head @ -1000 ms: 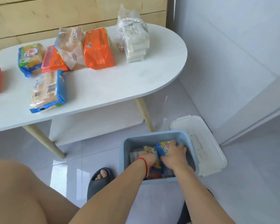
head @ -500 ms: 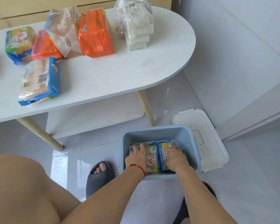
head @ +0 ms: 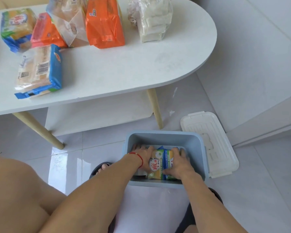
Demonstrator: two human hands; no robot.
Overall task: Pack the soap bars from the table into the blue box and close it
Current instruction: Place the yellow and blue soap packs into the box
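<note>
Blue plastic is walling in both hands at this moment: the blue box (head: 165,137) is sitting on the floor, and inside it the left hand (head: 144,156) and the right hand (head: 178,161) are flanking two green-and-yellow soap packs (head: 158,165) standing side by side. The left hand is lying against the outer face of the left pack with fingers spread fairly flat, more pressing than grasping; the right hand is curling over the top and far edge of the right pack, gripping it. By my reading, packing is only partly done. Two packs are settling into the box, while up and away from the grip, on the white table (head: 124,73), six more are waiting: a blue-edged pack (head: 39,71) nearest the front rim, a green-and-blue pack (head: 17,26), a pink-orange pack (head: 45,32), a clear-wrapped pack (head: 69,21), an orange pack (head: 104,22) and a white bundle (head: 151,19). Closing is not begun: the white lid (head: 210,142) is lying on the floor just beyond the right hand, against the box's right wall. Room looks tight sideways, with each hand squeezed between pack and wall; behind the packs, toward the far wall, open space is showing. Straight up looks like the free way out.
</note>
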